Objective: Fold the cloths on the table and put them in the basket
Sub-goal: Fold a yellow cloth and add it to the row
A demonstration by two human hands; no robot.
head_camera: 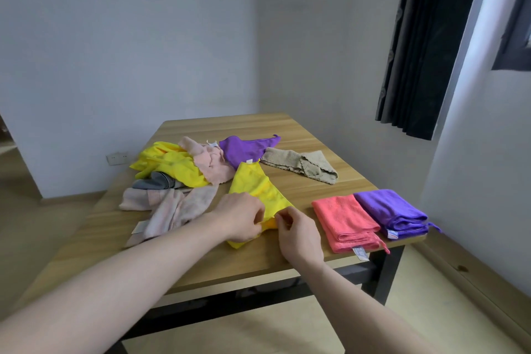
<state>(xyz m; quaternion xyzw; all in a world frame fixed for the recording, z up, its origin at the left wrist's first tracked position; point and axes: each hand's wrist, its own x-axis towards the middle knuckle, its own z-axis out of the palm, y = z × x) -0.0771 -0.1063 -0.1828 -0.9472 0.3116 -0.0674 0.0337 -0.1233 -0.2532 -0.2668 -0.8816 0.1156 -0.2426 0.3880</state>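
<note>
Both hands work the near end of a yellow microfibre cloth (255,190) that lies stretched on the wooden tabletop (224,261), its far end reaching up toward the purple cloth (244,148). The left hand (240,217) is curled over the cloth's near edge and seems to pinch it, while the right hand (297,234), just beside it, nips the same edge between thumb and fingers. To the yellow cloth's right, well apart, a folded coral cloth (346,220) and a folded purple cloth (393,213) sit side by side, touching, at the table's edge. To its left lies a loose heap: another yellow cloth (172,162), pale pink ones (178,207), a grey one (156,181); a beige cloth (301,165) lies farther back. No basket is in view. The cloth looks light, soft and limp; it will likely sag and crease, so holding it at two corners and smoothing it flat should serve best.
</note>
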